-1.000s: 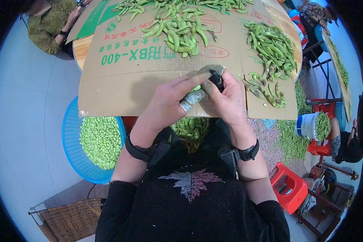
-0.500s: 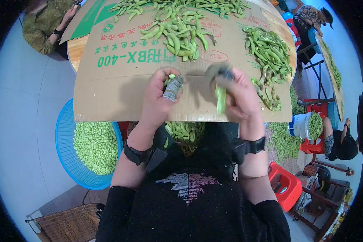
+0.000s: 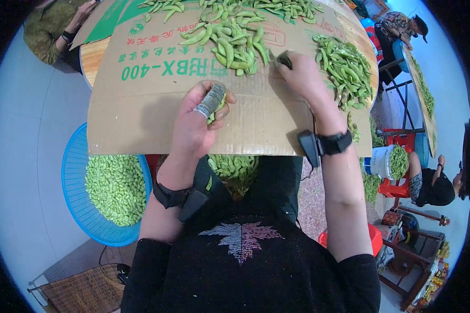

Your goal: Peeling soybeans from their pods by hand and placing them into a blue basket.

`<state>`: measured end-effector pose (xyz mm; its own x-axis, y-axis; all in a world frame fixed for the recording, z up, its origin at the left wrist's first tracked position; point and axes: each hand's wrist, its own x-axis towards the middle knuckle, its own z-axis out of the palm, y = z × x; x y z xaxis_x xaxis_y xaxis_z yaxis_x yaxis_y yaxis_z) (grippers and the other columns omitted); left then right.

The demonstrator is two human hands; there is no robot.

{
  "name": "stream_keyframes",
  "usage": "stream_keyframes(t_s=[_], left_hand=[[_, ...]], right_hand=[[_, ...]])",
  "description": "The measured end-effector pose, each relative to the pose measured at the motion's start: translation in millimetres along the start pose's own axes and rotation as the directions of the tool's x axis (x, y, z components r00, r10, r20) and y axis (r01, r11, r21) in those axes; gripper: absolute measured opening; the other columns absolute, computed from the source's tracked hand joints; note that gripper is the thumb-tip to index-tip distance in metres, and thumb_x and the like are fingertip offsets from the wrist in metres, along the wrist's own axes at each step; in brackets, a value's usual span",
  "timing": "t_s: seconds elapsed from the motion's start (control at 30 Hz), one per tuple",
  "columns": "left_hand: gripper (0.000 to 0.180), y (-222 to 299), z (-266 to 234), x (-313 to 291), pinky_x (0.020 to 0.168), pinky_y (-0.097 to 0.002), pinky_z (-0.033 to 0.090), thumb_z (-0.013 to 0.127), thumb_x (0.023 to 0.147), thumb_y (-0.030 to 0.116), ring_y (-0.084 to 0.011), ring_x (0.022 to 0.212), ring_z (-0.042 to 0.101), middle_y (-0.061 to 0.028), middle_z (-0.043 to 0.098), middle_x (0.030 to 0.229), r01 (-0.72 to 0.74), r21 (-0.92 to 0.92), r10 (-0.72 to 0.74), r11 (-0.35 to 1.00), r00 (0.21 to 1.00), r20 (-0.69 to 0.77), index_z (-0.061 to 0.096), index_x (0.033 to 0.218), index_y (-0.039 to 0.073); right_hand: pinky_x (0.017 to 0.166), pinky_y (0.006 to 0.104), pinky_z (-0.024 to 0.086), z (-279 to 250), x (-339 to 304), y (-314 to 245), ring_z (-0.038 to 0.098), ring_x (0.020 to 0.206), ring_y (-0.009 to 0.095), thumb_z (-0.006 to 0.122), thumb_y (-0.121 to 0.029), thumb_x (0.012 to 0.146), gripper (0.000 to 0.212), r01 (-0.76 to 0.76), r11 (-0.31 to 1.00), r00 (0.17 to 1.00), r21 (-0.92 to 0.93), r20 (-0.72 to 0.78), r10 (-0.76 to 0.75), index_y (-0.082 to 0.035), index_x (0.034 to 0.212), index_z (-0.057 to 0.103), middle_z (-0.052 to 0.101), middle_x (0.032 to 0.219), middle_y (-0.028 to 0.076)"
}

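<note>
"On the cardboard sheet (image 3: 115,115), what do you see?"

"Green bean pods (image 3: 232,44)! They lie at its far middle, and a second heap (image 3: 350,65) lies on its right side."

"What about the left hand (image 3: 192,117)?"

"It's curled over the sheet's near part. It holds green pieces under a thumb with a gray wrap (image 3: 211,99)."

"And the right hand (image 3: 304,75)?"

"It's bent over the sheet's right half. Its fingers are close together, but I can't tell if they hold anything."

"What's off the sheet?"

"Past its near left corner, a blue basket (image 3: 73,177) has lots of shelled beans (image 3: 117,188)."
</note>
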<state>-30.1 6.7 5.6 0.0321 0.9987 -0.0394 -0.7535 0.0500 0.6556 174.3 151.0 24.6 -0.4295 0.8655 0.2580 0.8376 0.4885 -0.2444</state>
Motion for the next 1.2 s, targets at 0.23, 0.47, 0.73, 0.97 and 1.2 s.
stream_keyframes(t_s=[0.23, 0.47, 0.73, 0.97, 1.2], left_hand=[[0.023, -1, -4, 4, 0.047, -0.0169, 0.029, 0.047, 0.078, -0.002, -0.0071, 0.061, 0.044, -0.0051, 0.056, 0.086, -0.012, -0.004, 0.012, 1.0, 0.999, -0.044, 0.049, 0.101, 0.003], [0.037, -11, 0, 0, 0.048, -0.0147, 0.032, 0.046, 0.068, -0.004, -0.0035, 0.062, 0.049, -0.0053, 0.06, 0.091, -0.142, 0.159, 0.142, 0.977, 0.99, 0.012, 0.054, 0.104, 0.001], [0.032, 3, -2, -3, 0.042, -0.0158, 0.025, 0.038, 0.082, -0.005, -0.0021, 0.051, 0.038, -0.0071, 0.061, 0.091, -0.254, 0.075, 0.264, 0.964, 0.946, -0.189, 0.053, 0.109, 0.0], [0.027, -6, -4, 5, 0.042, -0.0148, 0.026, 0.046, 0.087, 0.003, -0.0029, 0.053, 0.041, -0.0057, 0.057, 0.086, -0.179, 0.078, 0.181, 0.981, 0.983, -0.014, 0.049, 0.114, 0.0], [0.02, -19, 7, 2, 0.07, -0.0301, 0.046, 0.062, 0.076, 0.004, -0.0225, 0.077, 0.06, -0.0117, 0.062, 0.078, -0.353, 0.827, 0.486, 0.439, 0.867, 0.112, 0.064, 0.096, 0.005]], right_hand=[[0.051, 0.0205, 0.035, -35, -74, -39, 0.041, 0.058, 0.004, 0.058, -0.022, 0.086, 0.021, -0.291, 0.752, 0.876, 0.591, 0.481, -0.039, -0.003, 0.094, 0.061, 0.048, 0.065, -0.006], [0.038, 0.0166, 0.026, -11, -68, -98, 0.035, 0.043, 0.002, 0.06, -0.018, 0.086, 0.016, -0.557, -0.072, 0.829, 0.827, 0.559, 0.003, -0.005, 0.092, 0.055, 0.054, 0.065, -0.001], [0.063, 0.0294, 0.047, -34, -60, -84, 0.056, 0.063, 0.013, 0.058, -0.012, 0.082, 0.017, -0.149, 0.533, 0.747, 0.833, 0.448, -0.492, -0.002, 0.094, 0.062, 0.061, 0.074, 0.003], [0.073, 0.0466, 0.046, 12, 17, -25, 0.057, 0.08, 0.042, 0.06, -0.024, 0.077, 0.029, -0.117, 0.991, 0.992, 0.062, -0.03, 0.119, 0.0, 0.091, 0.059, 0.06, 0.084, 0.025], [0.066, 0.0467, 0.046, -3, -10, -28, 0.058, 0.072, 0.042, 0.058, -0.018, 0.073, 0.021, -0.132, 0.989, 0.987, 0.07, -0.082, 0.137, 0.002, 0.079, 0.058, 0.058, 0.074, 0.026]])
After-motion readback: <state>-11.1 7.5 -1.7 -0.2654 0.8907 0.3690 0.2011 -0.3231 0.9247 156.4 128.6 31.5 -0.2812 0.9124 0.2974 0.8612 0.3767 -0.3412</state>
